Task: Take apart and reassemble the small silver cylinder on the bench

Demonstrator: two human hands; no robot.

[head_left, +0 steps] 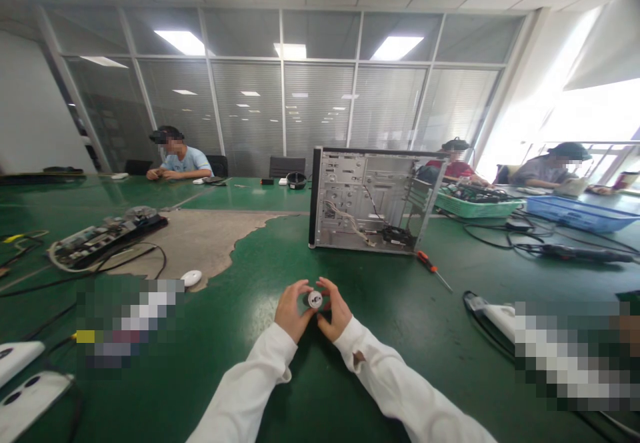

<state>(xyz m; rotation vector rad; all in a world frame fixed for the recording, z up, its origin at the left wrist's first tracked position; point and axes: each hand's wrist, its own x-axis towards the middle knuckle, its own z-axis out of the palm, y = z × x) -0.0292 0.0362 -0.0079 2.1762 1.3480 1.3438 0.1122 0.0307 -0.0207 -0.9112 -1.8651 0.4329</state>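
Observation:
Between my two hands is a small round cylinder [315, 299], its whitish end facing up with a dark pattern at the centre; I cannot make out its exact kind. My left hand [290, 311] curls around its left side, thumb and fingers bent. From the other side, my right hand [337, 311] grips it with thumb and bent fingers. Both hands are just above or on the green table [270, 256]. Beyond them stands an open computer case [345, 179] with loose cables inside. A screwdriver [425, 260] with an orange and black handle lies by its right corner.
An opened long device [107, 239] with exposed parts and cables lies left, near a white oval piece [191, 278]. White devices [35, 396] sit at lower left. Right are a green basket [480, 208], a blue basket [583, 219] and black cables [530, 246]. Several people sit across the table.

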